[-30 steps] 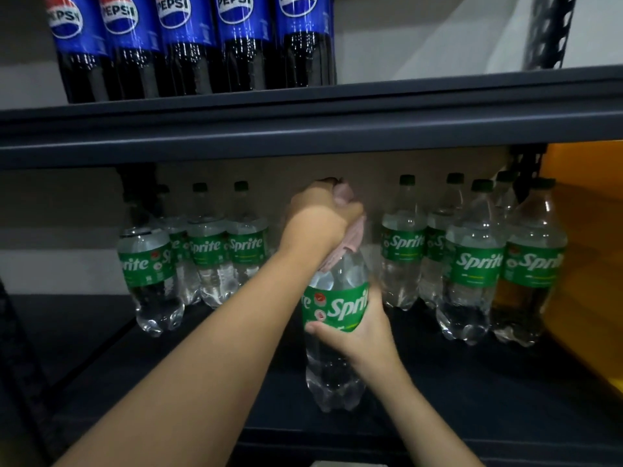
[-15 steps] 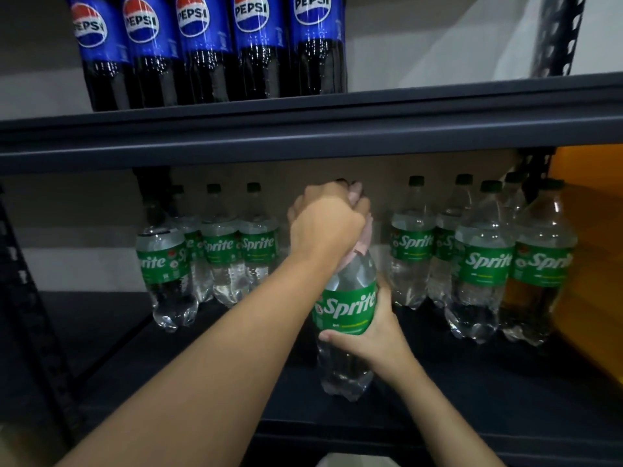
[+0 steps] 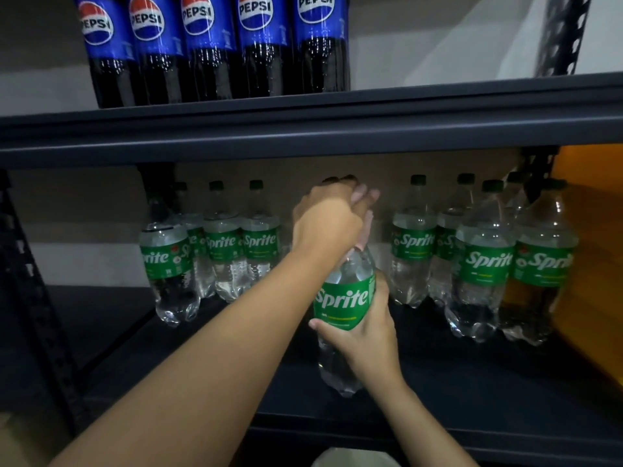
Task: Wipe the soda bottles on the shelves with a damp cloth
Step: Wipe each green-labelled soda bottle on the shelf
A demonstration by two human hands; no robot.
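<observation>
From the head camera, the only view, the step in hand looks like wiping the neck and cap of one soda bottle (image 3: pixel 344 298) pulled forward from its row. It stands upright on the lower shelf (image 3: pixel 472 382), near the middle of the frame, well in front of the other bottles. The right hand (image 3: pixel 365 335) wraps its fingers and thumb round the green label, steadying the bottle from the 5 o'clock side. The left hand (image 3: pixel 328 220) sits over the top of the bottle, fingers curled round the neck with a pale pink cloth (image 3: pixel 365 230) bunched under them; only a strip of cloth shows at the hand's 3 o'clock edge, and the cap itself is hidden.

By my judgement the next move calls for drawing the cloth down over the shoulder and label while the lower hand keeps the bottle from tipping, then setting it back in the gap between the two groups.

The held bottle's label reads "Sprite" in white on green. A row of clear bottles (image 3: pixel 232 244) at 9 o'clock and another group (image 3: pixel 485 261) at 3 o'clock carry the same word. On the upper shelf (image 3: pixel 303 129), at 11 to 12 o'clock, dark cola bottles (image 3: pixel 202 45) wear blue labels reading "PEPSI". The smaller print is too fine to read.
</observation>
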